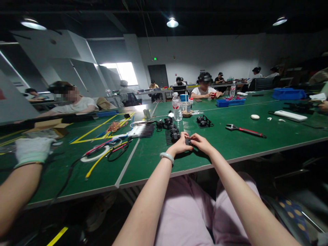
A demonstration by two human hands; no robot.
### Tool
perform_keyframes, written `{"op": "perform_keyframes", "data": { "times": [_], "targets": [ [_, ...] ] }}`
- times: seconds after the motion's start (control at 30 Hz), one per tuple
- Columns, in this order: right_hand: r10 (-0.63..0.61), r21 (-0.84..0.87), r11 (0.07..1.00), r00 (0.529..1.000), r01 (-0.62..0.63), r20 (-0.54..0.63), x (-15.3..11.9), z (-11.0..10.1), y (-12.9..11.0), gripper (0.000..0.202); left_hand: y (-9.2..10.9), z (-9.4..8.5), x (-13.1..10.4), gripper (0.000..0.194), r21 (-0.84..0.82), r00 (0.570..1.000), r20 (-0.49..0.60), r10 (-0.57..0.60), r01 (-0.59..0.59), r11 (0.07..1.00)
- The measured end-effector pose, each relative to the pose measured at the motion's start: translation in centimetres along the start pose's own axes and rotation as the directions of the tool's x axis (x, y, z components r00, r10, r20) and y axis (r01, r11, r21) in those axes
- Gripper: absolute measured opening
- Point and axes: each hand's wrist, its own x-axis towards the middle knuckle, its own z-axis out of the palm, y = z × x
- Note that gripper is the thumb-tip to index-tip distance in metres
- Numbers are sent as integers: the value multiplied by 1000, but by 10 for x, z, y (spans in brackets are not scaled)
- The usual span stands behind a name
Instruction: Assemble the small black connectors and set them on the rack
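My left hand, with a pale bangle on its wrist, is closed around one side of a small black part. From the other side my right hand pinches the same part between thumb and fingers. The part's exact kind is too small to make out. Just beyond my left hand stand several black assemblies with comb-like strips beside them. Another black piece rests on the green table farther right.
A plastic water bottle and a cup stand ahead. On the right lie an adjustable wrench, a white power bank and blue trays. Cables spread leftward, near a co-worker's gloved hand.
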Motion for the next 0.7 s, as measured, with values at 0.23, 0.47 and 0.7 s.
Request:
{"op": "perform_keyframes", "data": {
  "times": [0.23, 0.47, 0.7],
  "targets": [
    [7, -42, 999, 1000, -7, -15, 1, 0, 4, 17, 4, 1, 0, 58, -19, 1000, 1, -16, 16, 1000],
    [1, -108, 994, 1000, -3, -25, 2, 1, 5, 17, 3, 1, 1, 58, -16, 1000, -11, -28, 28, 999],
    [-65, -235, 971, 997, 53, -43, 5, 0, 10, 17, 4, 1, 1, 59, -8, 1000, -12, -18, 18, 1000]
  ]
}}
